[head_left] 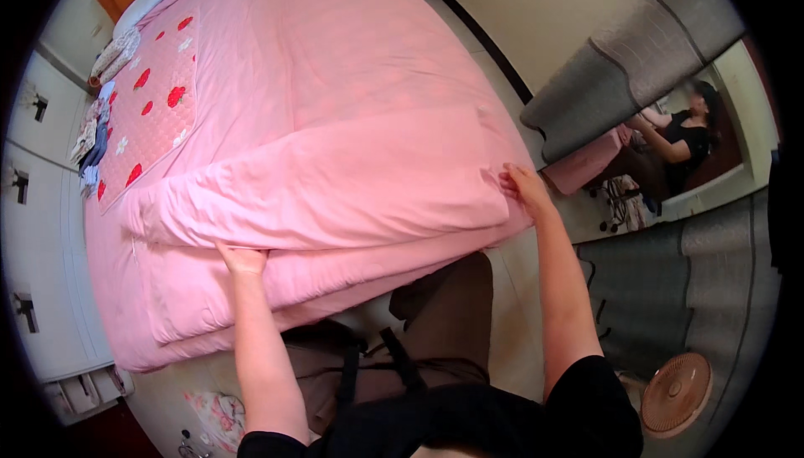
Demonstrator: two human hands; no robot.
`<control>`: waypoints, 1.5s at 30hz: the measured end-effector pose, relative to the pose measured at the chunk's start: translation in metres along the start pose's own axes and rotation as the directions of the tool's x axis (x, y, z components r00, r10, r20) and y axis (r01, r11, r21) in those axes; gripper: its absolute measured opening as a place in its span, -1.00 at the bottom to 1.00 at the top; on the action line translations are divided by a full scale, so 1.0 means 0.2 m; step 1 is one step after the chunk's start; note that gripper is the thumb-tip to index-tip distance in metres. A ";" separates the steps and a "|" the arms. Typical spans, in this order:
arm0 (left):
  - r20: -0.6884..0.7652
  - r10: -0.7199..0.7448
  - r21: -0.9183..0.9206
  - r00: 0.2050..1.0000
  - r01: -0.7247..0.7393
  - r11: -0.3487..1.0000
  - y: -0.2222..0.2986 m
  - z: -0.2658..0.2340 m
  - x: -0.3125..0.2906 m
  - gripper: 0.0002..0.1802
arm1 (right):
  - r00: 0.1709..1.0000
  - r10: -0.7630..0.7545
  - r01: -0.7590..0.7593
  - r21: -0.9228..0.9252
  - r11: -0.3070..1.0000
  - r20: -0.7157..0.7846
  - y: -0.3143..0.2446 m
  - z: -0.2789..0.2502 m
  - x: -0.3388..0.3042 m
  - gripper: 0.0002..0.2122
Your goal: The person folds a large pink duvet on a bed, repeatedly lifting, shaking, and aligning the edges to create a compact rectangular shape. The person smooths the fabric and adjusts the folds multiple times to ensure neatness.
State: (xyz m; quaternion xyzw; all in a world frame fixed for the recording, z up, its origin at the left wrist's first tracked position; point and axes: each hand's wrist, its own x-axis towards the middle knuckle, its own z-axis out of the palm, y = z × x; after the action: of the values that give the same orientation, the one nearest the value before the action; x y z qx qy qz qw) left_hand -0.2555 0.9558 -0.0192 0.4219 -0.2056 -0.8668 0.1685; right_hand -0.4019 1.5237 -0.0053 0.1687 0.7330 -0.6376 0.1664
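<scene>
A pink quilt (pixel 335 177) lies folded over into a thick band across the foot of the bed. My left hand (pixel 244 259) is at the band's near edge, with the fingers partly hidden by the fabric and closed on it. At the right end of the band, my right hand (pixel 525 187) rests against the quilt's corner, its fingers bent and a little apart. Beneath the band, a pink bed sheet (pixel 226 297) hangs over the near edge of the mattress.
A strawberry-patterned mat (pixel 151 115) lies on the bed's left, beside folded clothes (pixel 99 136). White cabinets (pixel 46 232) line the left side. On the right are grey curtains (pixel 620 56), a mirror (pixel 712 136) and a round fan (pixel 677 395). A floral cloth (pixel 219 419) is on the floor.
</scene>
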 end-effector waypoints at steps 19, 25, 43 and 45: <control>0.276 -0.006 0.064 0.961 -0.012 0.998 0.16 0.12 -0.18 -0.77 | 0.994 -0.045 0.072 0.271 0.960 -0.104 -0.31 -0.15 -0.02 -0.81; -0.179 -0.141 0.193 0.974 0.175 0.966 -0.29 -0.38 -0.35 -0.59 | 0.934 0.316 -0.247 0.338 0.908 -0.166 0.25 -0.18 -0.11 -0.62; 0.002 -0.138 0.573 0.990 0.112 0.812 -0.05 -0.51 -0.36 -0.56 | 0.975 0.020 -0.095 -0.328 0.940 -0.222 0.33 -0.26 -0.18 -0.57; -0.078 -0.230 0.918 0.970 0.160 0.364 0.12 -0.46 -0.49 -0.67 | 0.929 -0.191 0.039 -0.431 0.901 -0.316 0.25 -0.28 -0.09 -0.61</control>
State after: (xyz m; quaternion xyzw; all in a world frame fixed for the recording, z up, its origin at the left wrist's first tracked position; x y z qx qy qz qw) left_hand -0.1208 0.9619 0.0057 0.4378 -0.6033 -0.6350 -0.2028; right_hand -0.3654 1.5846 -0.0331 0.1959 0.8788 -0.4344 0.0265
